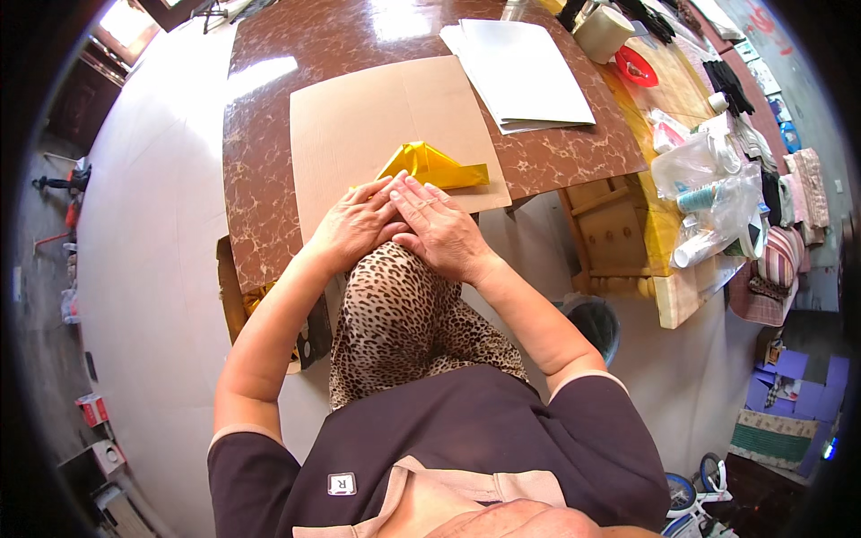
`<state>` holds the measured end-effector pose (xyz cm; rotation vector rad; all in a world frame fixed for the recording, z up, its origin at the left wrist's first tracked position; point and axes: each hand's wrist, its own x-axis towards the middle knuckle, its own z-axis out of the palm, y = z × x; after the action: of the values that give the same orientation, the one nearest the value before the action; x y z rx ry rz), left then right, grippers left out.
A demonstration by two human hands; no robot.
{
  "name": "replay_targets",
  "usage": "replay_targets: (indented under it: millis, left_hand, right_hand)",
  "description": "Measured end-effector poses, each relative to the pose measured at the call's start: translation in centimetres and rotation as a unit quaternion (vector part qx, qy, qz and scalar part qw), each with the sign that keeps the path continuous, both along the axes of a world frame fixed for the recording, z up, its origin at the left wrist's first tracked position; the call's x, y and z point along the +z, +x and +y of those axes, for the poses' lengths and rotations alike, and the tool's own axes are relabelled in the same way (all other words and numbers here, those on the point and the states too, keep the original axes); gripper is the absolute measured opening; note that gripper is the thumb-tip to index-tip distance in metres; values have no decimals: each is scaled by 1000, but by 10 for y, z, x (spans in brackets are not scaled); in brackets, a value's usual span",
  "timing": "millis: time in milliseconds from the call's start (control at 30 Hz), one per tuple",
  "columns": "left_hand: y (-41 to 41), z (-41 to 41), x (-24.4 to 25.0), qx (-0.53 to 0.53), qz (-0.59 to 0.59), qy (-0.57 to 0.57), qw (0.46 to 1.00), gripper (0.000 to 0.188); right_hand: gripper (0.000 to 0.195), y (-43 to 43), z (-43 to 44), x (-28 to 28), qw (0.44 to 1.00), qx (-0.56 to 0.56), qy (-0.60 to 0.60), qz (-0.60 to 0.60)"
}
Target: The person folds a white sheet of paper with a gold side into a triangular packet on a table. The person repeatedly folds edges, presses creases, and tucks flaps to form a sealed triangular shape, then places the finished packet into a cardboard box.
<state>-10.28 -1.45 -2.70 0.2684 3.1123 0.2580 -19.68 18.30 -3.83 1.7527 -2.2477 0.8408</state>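
A folded piece of shiny gold foil paper (pixel 430 165) lies near the front edge of a brown cardboard sheet (pixel 377 107). Both hands lie flat at the foil's near side, fingertips meeting and pointing away from me. My left hand (pixel 360 218) covers the foil's left part, so its hold there is hidden. My right hand (pixel 437 225) rests beside it, fingers extended over the near edge of the foil. The cardboard lies on a brown marble-patterned table (pixel 538 158). Under the wrists is a knee in leopard-print trousers.
White sheets (pixel 525 74) overlap the cardboard's back right corner. A wooden side table (pixel 672 296) on the right carries plastic bags (pixel 699 161), a red dish (pixel 635 66) and a beige container (pixel 602 33). A box (pixel 232 289) with gold material stands under the table at left; a dark bin (pixel 595 323) stands at right.
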Motion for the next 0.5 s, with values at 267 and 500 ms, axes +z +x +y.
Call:
replay_targets:
  millis: [267,500]
  left_hand:
    - [1,2,8,-6,-22,-34,999,71]
    - [20,-1,11,27,0,-70,997,71]
  right_hand:
    - [73,-29,37,-14,992,-96,58,61]
    - [73,-43,61,-14,981,-145,85,100]
